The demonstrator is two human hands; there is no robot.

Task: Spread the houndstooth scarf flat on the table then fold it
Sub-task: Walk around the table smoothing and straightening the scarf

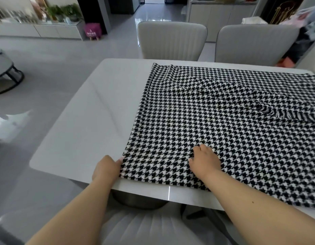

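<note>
Table (86, 110): white, glossy, my side nearest. Two pale chairs (171, 40) stand beyond the far edge. Scarf (215, 124): black-and-white houndstooth, spread over the table's right part, running off to the right; a folded-over layer with a fringed end (292, 116) lies on top at the right. My right hand (204, 161): lying loosely on the cloth near its front edge, fingers bent, gripping nothing. My left hand (105, 167): pinching the scarf's near left corner, fingers under the cloth.

Woven matt cloth scarf (215, 121) (fringed) on a glossy smooth table (93, 112).
</note>
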